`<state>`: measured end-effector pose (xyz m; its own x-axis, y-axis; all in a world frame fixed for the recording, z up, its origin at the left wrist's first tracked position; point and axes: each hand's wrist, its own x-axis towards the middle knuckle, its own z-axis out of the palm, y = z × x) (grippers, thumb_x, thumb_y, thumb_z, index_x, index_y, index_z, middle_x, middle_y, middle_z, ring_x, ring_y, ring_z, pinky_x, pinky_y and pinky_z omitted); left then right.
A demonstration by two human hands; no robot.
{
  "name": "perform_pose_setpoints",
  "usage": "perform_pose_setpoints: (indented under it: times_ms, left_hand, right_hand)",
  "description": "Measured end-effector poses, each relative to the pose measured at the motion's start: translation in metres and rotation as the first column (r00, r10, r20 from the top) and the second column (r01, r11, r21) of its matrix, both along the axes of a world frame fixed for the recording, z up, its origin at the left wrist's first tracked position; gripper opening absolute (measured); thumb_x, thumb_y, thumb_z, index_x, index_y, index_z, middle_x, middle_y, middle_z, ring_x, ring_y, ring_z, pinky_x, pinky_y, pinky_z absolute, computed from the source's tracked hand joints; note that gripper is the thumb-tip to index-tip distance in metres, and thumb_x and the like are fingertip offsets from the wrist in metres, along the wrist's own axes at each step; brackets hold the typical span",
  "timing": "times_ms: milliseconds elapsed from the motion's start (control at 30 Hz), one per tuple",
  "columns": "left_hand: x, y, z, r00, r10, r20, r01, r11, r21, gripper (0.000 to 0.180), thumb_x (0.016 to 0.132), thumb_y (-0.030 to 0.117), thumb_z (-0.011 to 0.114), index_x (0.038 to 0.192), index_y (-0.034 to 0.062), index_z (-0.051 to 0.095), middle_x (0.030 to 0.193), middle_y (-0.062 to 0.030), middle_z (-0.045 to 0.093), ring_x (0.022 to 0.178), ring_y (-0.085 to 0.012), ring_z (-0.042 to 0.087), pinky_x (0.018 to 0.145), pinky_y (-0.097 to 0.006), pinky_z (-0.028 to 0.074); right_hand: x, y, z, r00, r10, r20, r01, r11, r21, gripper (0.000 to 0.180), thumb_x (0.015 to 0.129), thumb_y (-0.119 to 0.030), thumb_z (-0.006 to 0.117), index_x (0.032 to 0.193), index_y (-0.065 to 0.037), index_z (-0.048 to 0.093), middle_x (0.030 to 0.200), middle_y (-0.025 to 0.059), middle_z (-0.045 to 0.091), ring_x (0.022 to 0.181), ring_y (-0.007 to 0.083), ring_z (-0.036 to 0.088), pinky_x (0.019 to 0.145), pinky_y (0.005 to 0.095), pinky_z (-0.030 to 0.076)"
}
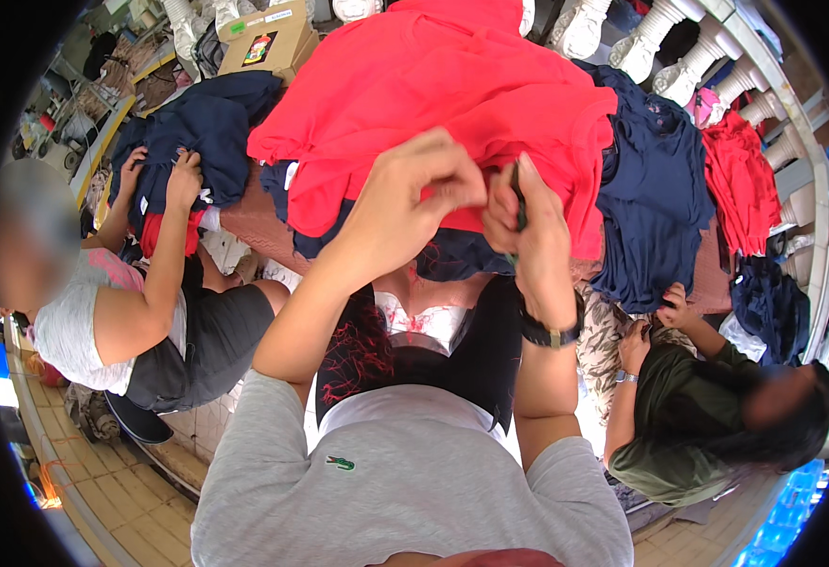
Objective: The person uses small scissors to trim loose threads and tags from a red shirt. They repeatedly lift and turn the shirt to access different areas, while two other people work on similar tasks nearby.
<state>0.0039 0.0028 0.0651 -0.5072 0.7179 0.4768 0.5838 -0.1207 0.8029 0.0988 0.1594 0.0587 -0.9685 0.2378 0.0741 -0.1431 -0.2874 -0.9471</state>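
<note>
Bright red garments (424, 76) lie heaped on the table in front of me. My left hand (414, 194) is raised over their near edge, its fingers curled and thumb drawn in; whatever they pinch, if anything, is too small to see. Close beside it on the right, my right hand (533, 213) is closed around a slim dark green tool (520, 197), mostly hidden in the fist. Its kind cannot be made out. Red cloth bunches up just behind both hands. Below them, navy cloth (466, 253) with red thread scraps hangs at the table's edge.
At left, a person handles a navy garment (211, 123); at right, another holds the lower edge of a navy garment (656, 180). A cardboard box (268, 42) stands at the back left. White balusters (637, 47) line the back. Red thread clippings cling to my dark trousers (358, 350).
</note>
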Motion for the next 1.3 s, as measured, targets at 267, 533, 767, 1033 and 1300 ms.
perform_pose_setpoints:
  times_ms: [267,533,767,1033,1300]
  left_hand:
    - [0.021,-0.019,0.027,0.927,0.036,-0.373,-0.042,0.999,-0.008,0.020,0.085,0.002,0.072,0.105,0.0013,0.070,0.105,-0.0118,0.065,0.090,-0.0273,0.067,0.079,-0.038,0.053]
    - [-0.017,0.086,0.030,0.874,0.280,-0.397,-0.184,0.947,0.263,0.012,0.089,0.002,0.070,0.101,-0.0002,0.068,0.095,-0.0092,0.063,0.083,-0.0217,0.064,0.071,-0.033,0.053]
    - [-0.017,0.078,0.037,0.989,0.100,-0.107,-0.085,0.987,0.140,0.007,0.089,0.001,0.069,0.093,-0.0021,0.064,0.081,-0.0071,0.062,0.075,-0.0171,0.061,0.069,-0.031,0.049]
    - [0.013,0.051,0.024,0.954,0.159,-0.253,-0.122,0.980,0.157,0.019,0.085,0.001,0.074,0.100,0.0002,0.063,0.090,-0.0081,0.062,0.082,-0.0196,0.064,0.076,-0.031,0.053]
    - [0.002,0.083,0.010,0.903,0.312,-0.297,-0.170,0.892,0.419,0.020,0.083,0.000,0.073,0.099,0.0006,0.061,0.088,-0.0111,0.059,0.085,-0.0301,0.064,0.075,-0.039,0.054]
  right_hand:
    - [0.024,0.029,0.026,0.661,-0.659,-0.358,0.742,0.507,0.438,0.022,0.089,-0.016,0.077,0.102,0.000,0.068,0.089,0.0005,0.061,0.063,0.0012,0.041,0.055,0.0198,0.034]
    - [0.001,0.047,0.015,0.758,-0.548,-0.353,0.646,0.557,0.522,0.019,0.086,-0.004,0.078,0.102,0.004,0.072,0.084,-0.0017,0.056,0.064,0.0025,0.042,0.052,0.0200,0.031]
    - [0.008,0.043,0.010,0.732,-0.559,-0.390,0.678,0.543,0.495,0.016,0.088,-0.003,0.076,0.101,0.004,0.071,0.083,-0.0029,0.055,0.060,-0.0004,0.037,0.051,0.0192,0.029]
    - [0.016,0.031,0.018,0.743,-0.581,-0.332,0.666,0.599,0.444,0.016,0.091,-0.008,0.076,0.099,0.005,0.070,0.083,-0.0027,0.056,0.061,-0.0003,0.038,0.052,0.0200,0.030]
    - [0.012,0.037,0.018,0.748,-0.479,-0.459,0.663,0.506,0.551,0.019,0.096,-0.013,0.070,0.099,0.005,0.068,0.086,0.0041,0.062,0.076,0.0093,0.052,0.071,0.0259,0.044]
